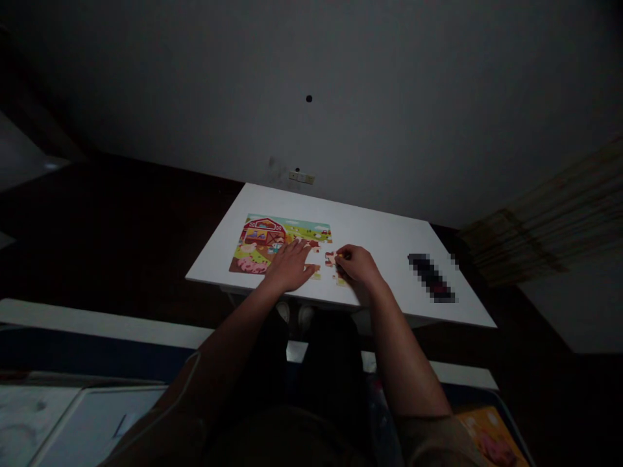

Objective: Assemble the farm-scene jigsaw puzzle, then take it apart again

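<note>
Red-barn jigsaw [280, 243] filled on its left, gaps on its right

Left hand [288, 266] lies flat and open, its fingers spread over the middle of the picture. Right hand [354, 264] is narrow, its thumb and fingers pinched on what looks like a small reddish piece [331, 259], though dim light and the fingers hide most of it. One pale loose piece [317, 273] sits just past the left fingertips, and another [341, 281] lies just below the right hand.

The barn, pink pigs, green field and pale sky strip are joined across the left and top of the jigsaw. The lower right corner is unfilled, showing bare white surface [374, 237] where the loose pieces lie; the hands hide how many gaps remain. The jigsaw sits on the left half of that surface, near its front edge.

Toward the right end lies a dark object [431, 277], too blurred to identify. On the wall [389, 110] behind is a small switch plate [301, 177]. Low at right, past the right forearm, is an orange printed card [491, 438].
</note>
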`<state>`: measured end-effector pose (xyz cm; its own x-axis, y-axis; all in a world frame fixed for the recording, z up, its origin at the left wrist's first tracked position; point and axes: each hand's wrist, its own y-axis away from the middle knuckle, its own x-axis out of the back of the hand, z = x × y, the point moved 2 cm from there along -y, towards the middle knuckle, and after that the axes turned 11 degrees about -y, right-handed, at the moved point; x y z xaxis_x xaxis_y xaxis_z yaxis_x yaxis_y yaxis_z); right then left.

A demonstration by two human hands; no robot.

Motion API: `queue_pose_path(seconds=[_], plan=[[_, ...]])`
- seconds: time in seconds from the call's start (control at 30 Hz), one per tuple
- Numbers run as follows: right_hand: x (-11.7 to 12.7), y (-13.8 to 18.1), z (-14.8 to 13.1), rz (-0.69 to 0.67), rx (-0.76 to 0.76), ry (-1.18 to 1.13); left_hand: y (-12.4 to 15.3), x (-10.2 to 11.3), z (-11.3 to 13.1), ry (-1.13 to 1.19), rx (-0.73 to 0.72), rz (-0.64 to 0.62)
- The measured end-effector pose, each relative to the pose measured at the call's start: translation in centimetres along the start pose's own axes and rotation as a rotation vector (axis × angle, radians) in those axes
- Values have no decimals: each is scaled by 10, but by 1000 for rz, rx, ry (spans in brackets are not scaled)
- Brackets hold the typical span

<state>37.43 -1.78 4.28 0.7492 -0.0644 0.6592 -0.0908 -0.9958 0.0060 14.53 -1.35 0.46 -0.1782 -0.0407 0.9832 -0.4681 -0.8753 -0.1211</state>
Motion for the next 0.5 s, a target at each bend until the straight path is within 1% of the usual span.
queue_pose_path(seconds=[0.07,0.1,0.2,0.3,0.37,0.43,0.5], plan=[[6,1,0,-16,9,42,0,0,0,-7,-2,8],[11,2,2,4,19,57,-1,0,0,-11,-3,9],[35,8,15,156,35,46,-1,2,1,-25,3,-17],[65,20,39,276,30,27,-1,4,2,-55,4,-33],[81,29,58,310,24,16,-1,5,2,-72,-2,-30],[90,38,76,323,-2,5,-2,4,3,-89,-13,-34],[90,46,90,306,-43,8,-2,4,3,-112,-18,-45]])
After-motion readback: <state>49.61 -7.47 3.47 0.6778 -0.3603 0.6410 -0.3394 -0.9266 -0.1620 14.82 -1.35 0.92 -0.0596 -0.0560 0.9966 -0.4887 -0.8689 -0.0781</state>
